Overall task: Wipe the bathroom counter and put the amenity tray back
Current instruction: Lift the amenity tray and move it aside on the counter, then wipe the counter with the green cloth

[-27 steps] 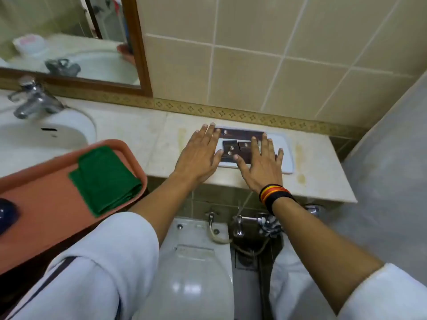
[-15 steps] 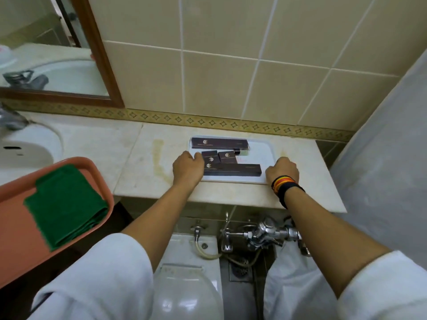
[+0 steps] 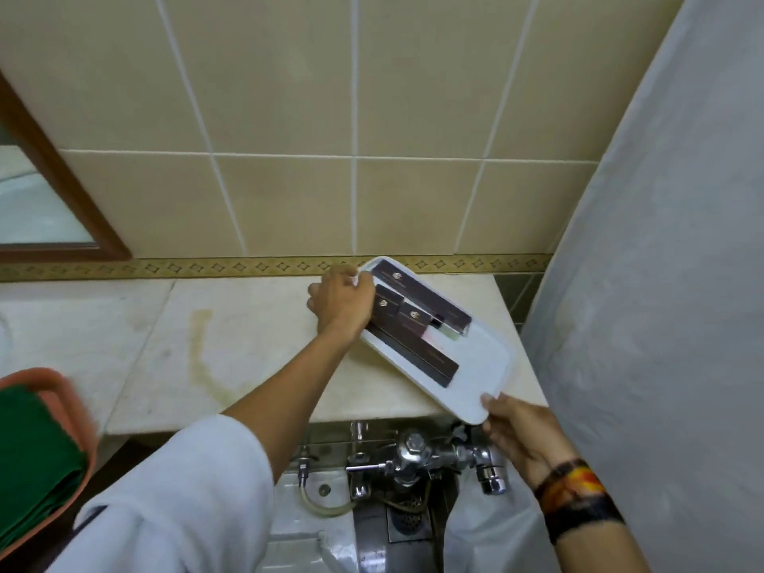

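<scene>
The white amenity tray (image 3: pixel 483 366) is turned diagonally over the right end of the beige marble counter (image 3: pixel 256 345). Its near corner sticks out past the counter's front edge. Several dark brown amenity boxes (image 3: pixel 417 320) lie in it. My left hand (image 3: pixel 341 303) grips the tray's far left corner. My right hand (image 3: pixel 516 428), with a striped wristband, holds the near right corner. A folded green cloth (image 3: pixel 29 457) lies in an orange basin (image 3: pixel 78 411) at the lower left.
A yellowish stain (image 3: pixel 202 357) marks the counter left of the tray. A chrome flush valve (image 3: pixel 417 457) and the toilet sit below the counter. A white curtain (image 3: pixel 661 283) hangs on the right. A wood-framed mirror (image 3: pixel 53 200) is at the left.
Both hands moved from flat on the tray to its ends, gripped it, and swung it from square on the counter to a diagonal, lifted at the near right.
</scene>
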The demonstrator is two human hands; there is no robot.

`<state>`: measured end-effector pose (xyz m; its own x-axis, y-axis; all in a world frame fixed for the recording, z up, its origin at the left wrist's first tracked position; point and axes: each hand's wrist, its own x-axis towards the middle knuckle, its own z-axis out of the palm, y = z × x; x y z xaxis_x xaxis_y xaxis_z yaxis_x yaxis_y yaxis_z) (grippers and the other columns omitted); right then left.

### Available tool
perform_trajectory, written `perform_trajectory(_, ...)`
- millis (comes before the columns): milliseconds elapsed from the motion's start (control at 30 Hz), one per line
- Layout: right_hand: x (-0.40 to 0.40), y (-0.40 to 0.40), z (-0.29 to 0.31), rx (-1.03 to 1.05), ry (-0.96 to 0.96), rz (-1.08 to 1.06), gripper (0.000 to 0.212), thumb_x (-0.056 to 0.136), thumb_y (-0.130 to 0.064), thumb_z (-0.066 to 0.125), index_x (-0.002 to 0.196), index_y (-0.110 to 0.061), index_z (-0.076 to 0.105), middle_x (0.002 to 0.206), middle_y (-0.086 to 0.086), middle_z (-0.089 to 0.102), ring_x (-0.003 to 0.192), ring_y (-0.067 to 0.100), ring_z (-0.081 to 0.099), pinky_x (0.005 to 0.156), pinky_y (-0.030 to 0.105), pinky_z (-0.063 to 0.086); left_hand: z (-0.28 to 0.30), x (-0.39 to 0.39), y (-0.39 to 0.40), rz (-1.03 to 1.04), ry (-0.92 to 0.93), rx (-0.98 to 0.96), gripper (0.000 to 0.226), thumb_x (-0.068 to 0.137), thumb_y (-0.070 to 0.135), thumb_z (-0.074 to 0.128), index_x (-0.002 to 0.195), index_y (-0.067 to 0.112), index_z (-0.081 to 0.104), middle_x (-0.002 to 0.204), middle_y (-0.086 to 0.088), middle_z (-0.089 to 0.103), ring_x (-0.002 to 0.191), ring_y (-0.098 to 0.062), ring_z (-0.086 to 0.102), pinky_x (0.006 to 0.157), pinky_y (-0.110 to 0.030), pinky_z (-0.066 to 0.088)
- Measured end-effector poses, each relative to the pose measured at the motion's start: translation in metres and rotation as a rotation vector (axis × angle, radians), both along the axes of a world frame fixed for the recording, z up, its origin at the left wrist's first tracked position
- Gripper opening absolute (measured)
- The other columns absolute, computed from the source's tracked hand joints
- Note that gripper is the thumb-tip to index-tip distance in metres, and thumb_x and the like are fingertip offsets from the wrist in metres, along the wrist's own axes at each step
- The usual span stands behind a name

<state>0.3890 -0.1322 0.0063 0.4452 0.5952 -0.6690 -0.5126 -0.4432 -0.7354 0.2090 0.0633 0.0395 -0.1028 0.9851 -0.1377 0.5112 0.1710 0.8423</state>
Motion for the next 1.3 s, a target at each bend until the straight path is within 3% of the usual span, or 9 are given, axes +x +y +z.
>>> perform_trajectory(167,0.025,-0.037,-0.020,0.069,0.052,-0.162,0.021,0.085,0.003,0.070,0.106,0.001,0.070,0.098,0.013,0.079,0.093,0.028,0.071,0.066,0.025,0.062,-0.016,0.097,0.025,-0.331,0.078,0.004,0.034,0.094,0.043,0.048,0.108,0.025,0.073,0.126,-0.006,0.068,0.132,-0.033,0.047,0.108,-0.043,0.031)
perform_trajectory(367,0.024,-0.030,-0.048,0.063,0.051,-0.295,0.017,0.082,0.004,0.074,0.100,0.004,0.071,0.092,0.013,0.079,0.089,0.031,0.073,0.059,0.023,0.060,-0.041,0.178,0.040,-0.572,0.156,0.008,0.035,0.092,0.047,0.047,0.101,0.025,0.073,0.118,-0.004,0.072,0.128,-0.034,0.051,0.105,-0.045,0.042)
perform_trajectory(600,0.018,-0.009,-0.062,0.083,0.015,-0.340,0.040,0.073,-0.009,0.086,0.106,0.005,0.069,0.097,0.019,0.077,0.085,0.029,0.077,0.065,0.027,0.061,-0.062,0.172,0.047,-0.796,0.284,0.173,0.061,0.095,0.053,0.038,0.135,0.014,0.064,0.143,-0.013,0.061,0.134,-0.033,0.052,0.112,-0.043,0.039)
perform_trajectory(700,0.014,-0.013,-0.060,-0.087,-0.177,-0.250,0.041,0.070,-0.028,0.089,0.095,-0.001,0.070,0.083,0.020,0.075,0.070,0.027,0.072,0.060,0.034,0.063,-0.061,0.144,0.040,-0.846,0.448,0.385,0.059,0.106,0.044,0.034,0.156,0.012,0.039,0.168,-0.013,0.028,0.157,-0.028,0.020,0.128,-0.044,0.012)
perform_trajectory(800,-0.014,-0.020,-0.044,-0.131,-0.613,-0.208,0.035,0.075,-0.047,0.081,0.086,-0.016,0.069,0.083,0.010,0.074,0.074,0.025,0.069,0.073,0.044,0.061,-0.057,0.109,0.036,-0.855,0.560,0.543,0.061,0.107,0.043,0.029,0.160,0.013,0.029,0.171,-0.011,0.017,0.160,-0.026,0.010,0.129,-0.045,0.005)
perform_trajectory(867,-0.040,-0.017,-0.032,0.019,-0.972,-0.059,0.031,0.089,-0.047,0.066,0.108,-0.022,0.066,0.120,0.008,0.067,0.109,0.024,0.064,0.094,0.051,0.054,-0.053,0.087,0.033,-0.854,0.629,0.573,0.063,0.107,0.043,0.027,0.162,0.013,0.023,0.172,-0.010,0.013,0.160,-0.026,0.007,0.129,-0.044,0.003)
perform_trajectory(967,-0.077,0.005,-0.031,0.088,-1.392,0.359,0.066,0.102,-0.051,0.035,0.158,-0.020,0.019,0.169,0.011,0.004,0.156,0.026,0.002,0.122,0.052,0.012,-0.039,0.044,0.024,-0.824,0.689,0.579,0.064,0.108,0.043,0.024,0.163,0.012,0.017,0.173,-0.010,0.008,0.160,-0.025,0.003,0.129,-0.044,0.001)
perform_trajectory(1033,-0.103,0.024,-0.029,0.052,-1.493,0.488,0.073,0.102,-0.050,0.023,0.160,-0.013,0.001,0.168,0.013,-0.013,0.155,0.027,-0.014,0.123,0.055,0.002,-0.029,0.006,0.018,-0.787,0.709,0.571,0.065,0.108,0.043,0.023,0.163,0.011,0.015,0.173,-0.009,0.007,0.160,-0.025,0.003,0.129,-0.044,0.002)
perform_trajectory(1300,-0.240,0.066,-0.007,0.178,-1.513,0.761,0.067,0.101,-0.040,0.019,0.160,-0.009,0.008,0.168,0.013,-0.001,0.156,0.026,-0.003,0.125,0.049,0.001,-0.007,-0.201,-0.030,-0.440,0.667,0.372,0.062,0.109,0.039,0.025,0.164,0.013,0.013,0.173,-0.007,0.008,0.160,-0.022,0.005,0.129,-0.035,0.003)
